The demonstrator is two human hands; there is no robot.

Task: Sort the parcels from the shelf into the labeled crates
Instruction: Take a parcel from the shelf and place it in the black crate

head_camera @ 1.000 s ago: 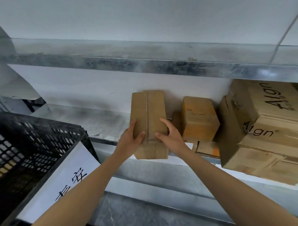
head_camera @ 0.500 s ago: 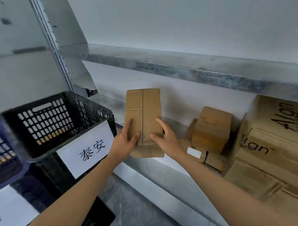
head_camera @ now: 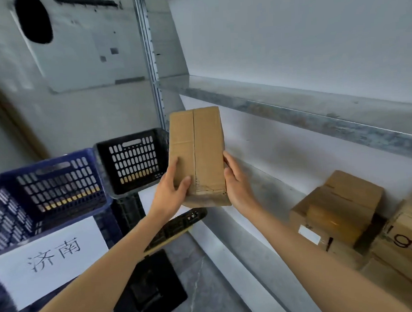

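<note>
Metal shelf (head_camera: 266, 184) at right; blue crate (head_camera: 56, 184) and black crate (head_camera: 133, 163) at left. Parcel (head_camera: 196, 153) upright, left hand (head_camera: 171, 194) and right hand (head_camera: 237, 185) clasping its lower sides.

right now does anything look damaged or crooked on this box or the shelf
The parcel held by the left hand and right hand is creased and scuffed at its lower end, near the seam. On the shelf, the small boxes at right are piled askew, one tilted on another. Nothing is spilled.
</note>
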